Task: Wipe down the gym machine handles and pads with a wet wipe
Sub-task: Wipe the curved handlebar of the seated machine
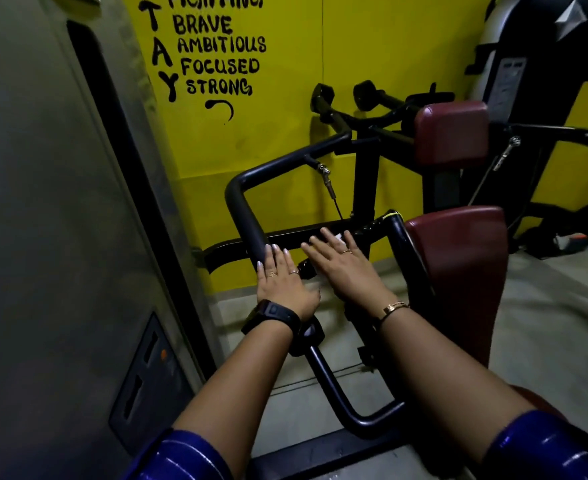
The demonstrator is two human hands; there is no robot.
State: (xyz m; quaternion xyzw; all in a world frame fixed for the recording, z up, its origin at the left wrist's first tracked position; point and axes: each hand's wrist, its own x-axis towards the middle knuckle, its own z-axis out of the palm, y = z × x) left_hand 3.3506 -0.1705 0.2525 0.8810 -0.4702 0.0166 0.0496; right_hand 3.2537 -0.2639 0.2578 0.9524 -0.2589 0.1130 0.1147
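Observation:
A black tubular handle frame (242, 206) of the gym machine bends in front of me. My left hand (282, 282) rests flat on the left bar with fingers straight. My right hand (342, 261) lies flat, fingers straight, pressing a white wet wipe (339, 238) against a black grip; only a small corner of the wipe shows past the fingers. A maroon seat pad (458, 271) stands to the right of my right hand. A second maroon pad (451, 133) sits higher and farther back.
A grey weight-stack housing (50, 220) fills the left side, close to my left arm. A yellow wall (268, 133) with black lettering is behind the machine. Steel cables (328, 181) hang from the frame. Another machine (534, 64) stands at the back right on grey floor (545, 323).

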